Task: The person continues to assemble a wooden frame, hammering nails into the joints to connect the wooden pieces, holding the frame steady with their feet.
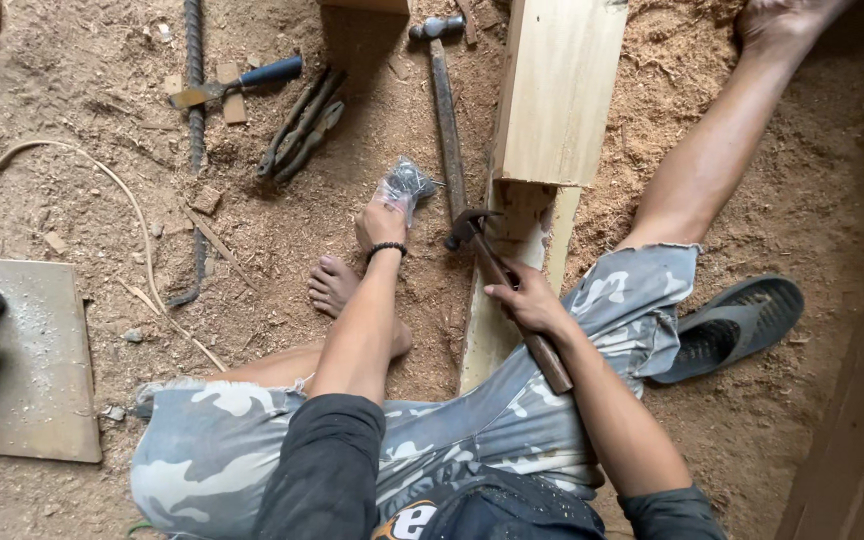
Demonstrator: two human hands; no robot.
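Observation:
I sit on a sawdust floor with my legs around a pale wooden workpiece [555,95] made of joined boards. My right hand [524,300] grips the wooden handle of a claw hammer [500,275], whose dark head rests by the lower board. My left hand [382,222], with a black bead bracelet at the wrist, reaches forward and pinches a small clear plastic bag [409,183] that lies on the ground; its contents look like small dark metal pieces.
A second long-handled hammer [444,105] lies left of the boards. Pincers [304,125], a blue-handled trowel [237,82] and a ribbed steel bar [195,120] lie further left. A flat panel [32,370] sits at left, a dark sandal [737,325] at right.

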